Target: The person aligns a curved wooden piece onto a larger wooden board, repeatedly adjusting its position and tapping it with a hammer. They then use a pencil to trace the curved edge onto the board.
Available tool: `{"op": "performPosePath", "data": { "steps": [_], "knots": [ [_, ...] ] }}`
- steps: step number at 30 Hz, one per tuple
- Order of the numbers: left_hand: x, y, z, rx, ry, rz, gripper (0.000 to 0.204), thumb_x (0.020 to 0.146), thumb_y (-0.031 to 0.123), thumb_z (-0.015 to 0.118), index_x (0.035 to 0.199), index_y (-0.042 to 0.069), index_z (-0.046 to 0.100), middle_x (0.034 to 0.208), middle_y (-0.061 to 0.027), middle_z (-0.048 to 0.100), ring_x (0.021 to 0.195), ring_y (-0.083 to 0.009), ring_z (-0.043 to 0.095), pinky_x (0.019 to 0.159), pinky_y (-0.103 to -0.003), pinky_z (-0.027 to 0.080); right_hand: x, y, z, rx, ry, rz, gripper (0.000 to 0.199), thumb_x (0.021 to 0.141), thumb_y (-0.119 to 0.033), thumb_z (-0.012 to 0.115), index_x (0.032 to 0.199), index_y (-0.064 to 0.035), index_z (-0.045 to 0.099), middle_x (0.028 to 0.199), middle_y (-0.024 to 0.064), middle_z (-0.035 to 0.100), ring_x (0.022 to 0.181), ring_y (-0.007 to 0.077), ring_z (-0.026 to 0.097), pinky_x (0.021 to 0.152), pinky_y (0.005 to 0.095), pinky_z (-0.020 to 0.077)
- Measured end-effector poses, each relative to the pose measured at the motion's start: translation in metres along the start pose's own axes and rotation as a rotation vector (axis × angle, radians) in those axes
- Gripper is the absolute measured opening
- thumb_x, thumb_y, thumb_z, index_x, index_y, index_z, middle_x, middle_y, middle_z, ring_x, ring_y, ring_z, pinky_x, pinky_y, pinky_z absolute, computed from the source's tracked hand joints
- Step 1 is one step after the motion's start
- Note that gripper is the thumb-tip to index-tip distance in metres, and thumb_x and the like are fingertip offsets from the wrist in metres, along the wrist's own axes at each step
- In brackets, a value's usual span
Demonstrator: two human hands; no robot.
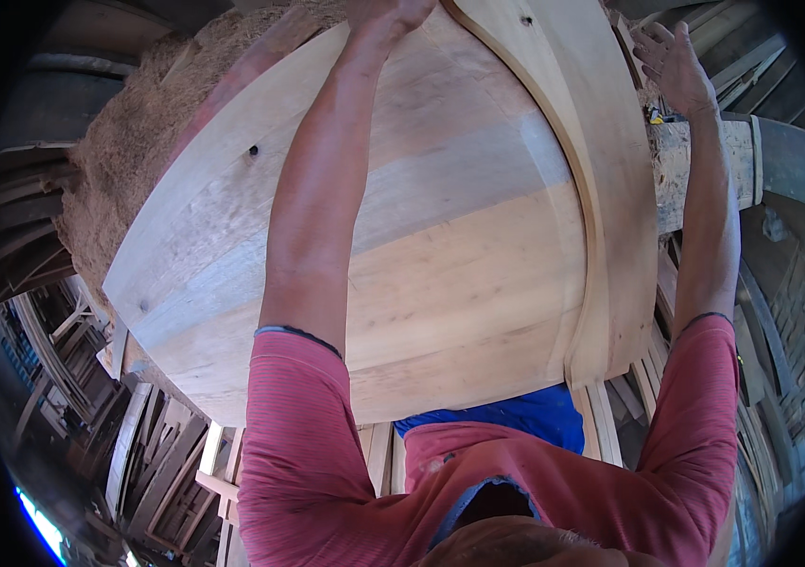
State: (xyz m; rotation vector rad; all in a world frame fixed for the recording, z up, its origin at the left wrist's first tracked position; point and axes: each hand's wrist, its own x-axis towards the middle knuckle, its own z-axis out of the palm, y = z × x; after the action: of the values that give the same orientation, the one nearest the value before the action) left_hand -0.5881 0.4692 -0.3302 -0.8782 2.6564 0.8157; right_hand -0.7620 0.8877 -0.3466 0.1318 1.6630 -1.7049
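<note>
A big wooden panel [440, 255] is filling the centre. The left hand [388, 14] is pressing on its far edge at 12 o'clock; its grip is cut off, so I cannot tell. The right hand [675, 61], fingers spread open, is hovering at 2 o'clock beside a plank [705, 165], holding nothing.

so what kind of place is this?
Most likely a woodworking or carpentry shop. A large glued-up wooden panel with a curved rail lies under both hands, a heap of sawdust sits beside it, and cut timber offcuts are stacked on the floor.
</note>
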Motion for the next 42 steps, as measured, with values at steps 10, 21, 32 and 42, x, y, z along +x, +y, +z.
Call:
{"op": "performPosePath", "data": {
  "steps": [10,21,32,42],
  "knots": [
    [-0.027,-0.013,-0.015,0.004,-0.001,0.080,0.069,0.100,0.060,0.034,0.135,0.008,0.064,0.137,-0.0252,0.060,0.134,-0.0418,0.053,0.115,-0.052,0.037,-0.020,0.043,0.115,-0.535,-0.130,-0.023,0.065,0.100,-0.050,0.059,0.145,-0.0030,0.055,0.149,0.0091,0.054,0.140,0.0172,0.044,0.120,0.0324,0.0266],
    [-0.003,-0.030,-0.002,0.055,-0.014,0.113,0.070,0.100,0.062,0.036,0.132,0.007,0.066,0.134,-0.0244,0.062,0.131,-0.0404,0.055,0.113,-0.048,0.040,-0.147,0.081,0.105,-1.290,0.281,-0.506,0.057,0.097,-0.036,0.066,0.139,-0.0004,0.054,0.140,0.0214,0.055,0.127,0.0375,0.056,0.106,0.0424,0.0451],
    [0.061,-0.079,-0.019,-0.160,-0.078,0.156,0.079,0.103,0.061,0.042,0.138,-0.008,0.057,0.132,-0.0200,0.065,0.121,-0.0246,0.058,0.106,-0.035,0.040,-0.356,0.110,-0.009,-0.643,-0.046,0.167,0.055,0.099,-0.040,0.059,0.134,0.0029,0.059,0.130,0.0188,0.064,0.125,0.0286,0.059,0.106,0.0403,0.0455],
    [0.076,-0.096,-0.033,-0.404,-0.107,0.104,0.083,0.098,0.063,0.054,0.145,-0.005,0.049,0.142,-0.0120,0.057,0.126,-0.0222,0.054,0.108,-0.037,0.040,-0.391,0.266,-0.085,0.417,0.294,0.224,0.042,0.102,-0.034,0.058,0.130,-0.0019,0.063,0.120,0.0116,0.068,0.103,0.0188,0.066,0.093,0.0314,0.0513]
  ]
}}
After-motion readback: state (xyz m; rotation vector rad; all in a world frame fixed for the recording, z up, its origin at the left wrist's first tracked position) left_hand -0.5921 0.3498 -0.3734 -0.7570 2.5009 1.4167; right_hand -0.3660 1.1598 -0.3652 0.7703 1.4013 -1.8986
